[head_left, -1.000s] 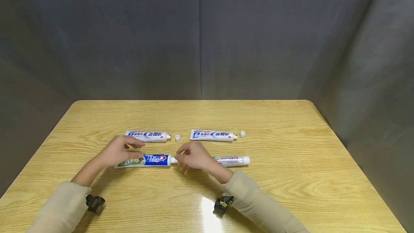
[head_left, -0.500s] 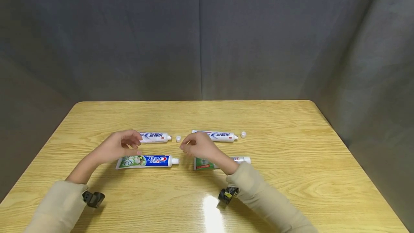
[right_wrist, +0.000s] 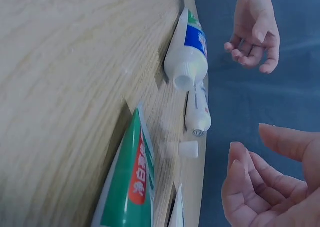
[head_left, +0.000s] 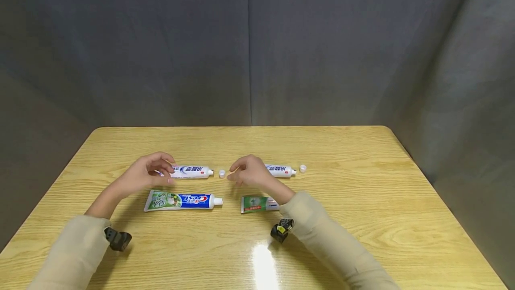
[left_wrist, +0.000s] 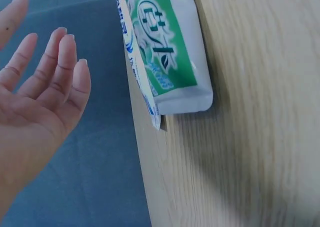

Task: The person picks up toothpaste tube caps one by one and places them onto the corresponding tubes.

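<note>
Hanging over the table (head_left: 382, 236), the left hand (head_left: 146, 174) is held with its thumb and fingers wide apart and softly bent, and nothing is gripped by it. The right hand (head_left: 254, 171) is held up too, with its fingers bent in and a narrow gap left between them and the thumb; nothing is seen in it.

Part of the left white tube (head_left: 192, 172) is covered by the left hand in the head view. Its neck is bare, and the left cap (head_left: 222, 174) is placed just beside it, near the tips of the right hand. The back part of the right white tube (head_left: 281, 171) is covered by the right hand; its neck is bare too, and the right cap (head_left: 303, 168) is set just past it.

Closer to the person, the big tube (head_left: 189, 201) in blue and green is laid flat, with a white cap (head_left: 218, 201) on its end. To its right, the green tube (head_left: 257, 203) is laid, and its far end is hidden by the right sleeve (head_left: 334, 241).

A small black camera (head_left: 118, 239) is worn by the left sleeve (head_left: 70, 250). Behind the table, a dark gray cloth (head_left: 120, 48) is hung.
</note>
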Demonstrator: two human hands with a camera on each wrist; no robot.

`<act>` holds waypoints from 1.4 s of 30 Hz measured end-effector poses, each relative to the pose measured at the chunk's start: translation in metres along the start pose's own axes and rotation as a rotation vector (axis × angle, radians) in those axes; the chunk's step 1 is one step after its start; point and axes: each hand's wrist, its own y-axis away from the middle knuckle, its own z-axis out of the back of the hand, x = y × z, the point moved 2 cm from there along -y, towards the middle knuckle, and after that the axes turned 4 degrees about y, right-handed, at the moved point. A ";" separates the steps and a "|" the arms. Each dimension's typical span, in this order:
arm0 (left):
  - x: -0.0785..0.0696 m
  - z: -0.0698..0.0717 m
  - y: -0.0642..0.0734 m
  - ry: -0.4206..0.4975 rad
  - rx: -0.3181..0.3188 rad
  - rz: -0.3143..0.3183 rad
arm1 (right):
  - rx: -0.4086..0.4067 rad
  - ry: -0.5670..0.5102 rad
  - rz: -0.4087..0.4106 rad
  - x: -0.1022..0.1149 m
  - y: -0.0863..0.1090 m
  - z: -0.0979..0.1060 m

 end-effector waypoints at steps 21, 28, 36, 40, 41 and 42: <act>0.014 0.022 -0.025 -0.082 -0.018 0.039 | -0.043 0.083 -0.121 -0.013 -0.036 -0.009; 0.022 0.025 -0.027 -0.050 0.018 0.092 | -0.056 0.113 -0.155 -0.015 -0.044 -0.011; 0.035 0.026 -0.029 -0.024 0.082 0.144 | -0.050 0.051 -0.234 -0.015 -0.051 -0.019; 0.042 0.026 -0.030 -0.032 0.109 0.172 | -0.057 0.021 -0.283 -0.013 -0.053 -0.023; 0.043 0.026 -0.030 -0.039 0.113 0.179 | -0.061 0.019 -0.294 -0.013 -0.053 -0.024; 0.044 0.027 -0.030 -0.042 0.115 0.189 | -0.065 0.016 -0.303 -0.013 -0.054 -0.025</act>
